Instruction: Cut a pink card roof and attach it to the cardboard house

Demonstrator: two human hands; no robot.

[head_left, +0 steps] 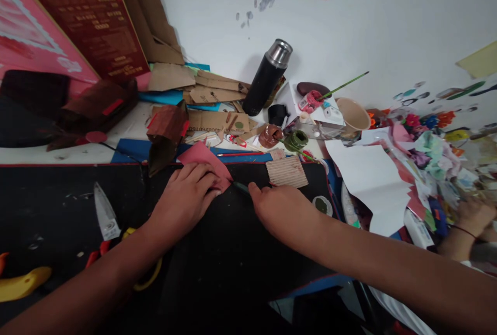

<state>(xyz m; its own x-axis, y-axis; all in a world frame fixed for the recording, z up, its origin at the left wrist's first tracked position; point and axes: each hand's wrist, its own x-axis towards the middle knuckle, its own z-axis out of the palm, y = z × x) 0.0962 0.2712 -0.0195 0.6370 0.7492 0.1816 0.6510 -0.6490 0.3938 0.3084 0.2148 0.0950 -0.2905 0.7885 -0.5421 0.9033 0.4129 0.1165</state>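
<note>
A piece of pinkish-red paper (pixel 205 159) lies at the back edge of the black mat (pixel 217 267). My left hand (pixel 189 190) rests on it with bent fingers, holding it down against the mat. In my right hand (pixel 283 213) is a slim dark pointed tool (pixel 241 187), pinched between thumb and fingers. Its tip touches or nearly touches the paper's right corner; its exact kind is unclear. Just behind my right hand lies a piece of corrugated cardboard (pixel 287 172). Scissors (pixel 104 213) with red and yellow handles lie left of my left forearm, partly hidden by it.
Behind the mat stand a black thermos (pixel 267 78), brown (pixel 271 136) and green (pixel 297 141) paint jars, and a folded brown paper piece (pixel 166 130). Cardboard scraps (pixel 217 96) lie along the wall. White sheets (pixel 368 179) and another person's hand (pixel 476 216) are at right.
</note>
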